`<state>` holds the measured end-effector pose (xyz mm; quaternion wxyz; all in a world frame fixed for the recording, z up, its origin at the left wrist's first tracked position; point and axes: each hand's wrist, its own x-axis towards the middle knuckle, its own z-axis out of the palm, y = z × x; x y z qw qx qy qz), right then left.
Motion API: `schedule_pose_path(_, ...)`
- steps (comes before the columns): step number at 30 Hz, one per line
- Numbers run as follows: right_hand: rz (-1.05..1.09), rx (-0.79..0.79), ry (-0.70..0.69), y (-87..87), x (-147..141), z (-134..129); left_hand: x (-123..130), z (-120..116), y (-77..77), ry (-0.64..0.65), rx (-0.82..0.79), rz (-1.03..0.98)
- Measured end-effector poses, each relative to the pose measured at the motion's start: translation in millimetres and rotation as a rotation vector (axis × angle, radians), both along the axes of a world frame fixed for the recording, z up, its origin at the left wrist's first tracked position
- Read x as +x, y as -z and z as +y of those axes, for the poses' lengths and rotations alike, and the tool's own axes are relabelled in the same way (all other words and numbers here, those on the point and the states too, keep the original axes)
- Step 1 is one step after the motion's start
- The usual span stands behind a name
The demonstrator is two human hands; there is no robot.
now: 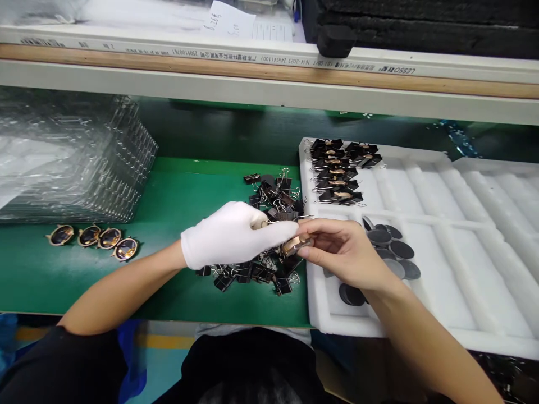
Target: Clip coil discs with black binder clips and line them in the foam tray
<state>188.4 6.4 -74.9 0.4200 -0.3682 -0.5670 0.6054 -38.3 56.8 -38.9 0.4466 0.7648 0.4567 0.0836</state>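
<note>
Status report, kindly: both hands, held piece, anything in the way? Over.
Right hand, bare: holding gold-coloured piece. Left hand, gloved: at it, grip unclear. Black clips heaped close by.

One head-worn view looks forward and down from above the near edge of the surface (189, 303), the left hand (242, 233) and right hand (343, 249) close.

bright light glints off clear plastic (90, 160) (lower right lies dim).

We face a white shelf (252, 90) over a green tabletop (42, 272).
On the shelf we see a handwritten paper (231, 22), left of a black block (421, 25); at the tabletop's left stands a stack of clear plastic trays (84, 168).
</note>
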Motion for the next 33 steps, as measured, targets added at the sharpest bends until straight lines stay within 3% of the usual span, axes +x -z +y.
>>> schedule_pose_path(6,0.008,0.044,0.019,-2.9,8,2,-4,4,-4.2,0.026,0.142,-0.025)
schedule_pose_path(9,0.039,0.013,0.073,-5.0,16,8,-6,6,-5.1,0.018,0.112,-0.048)
schedule_pose_path(11,0.026,-0.033,0.100,-6.1,21,11,-7,4,-3.9,0.078,0.073,-0.059)
schedule_pose_path(18,-0.174,-0.060,-0.006,-8.0,35,15,-3,-7,6.1,0.213,0.003,-0.069)
schedule_pose_path(23,-0.259,-0.056,0.005,-12.1,33,15,-1,-7,9.5,0.212,-0.061,-0.058)
schedule_pose_path(33,-0.249,-0.032,0.002,-14.9,27,13,-1,-6,6.4,0.208,-0.015,-0.034)
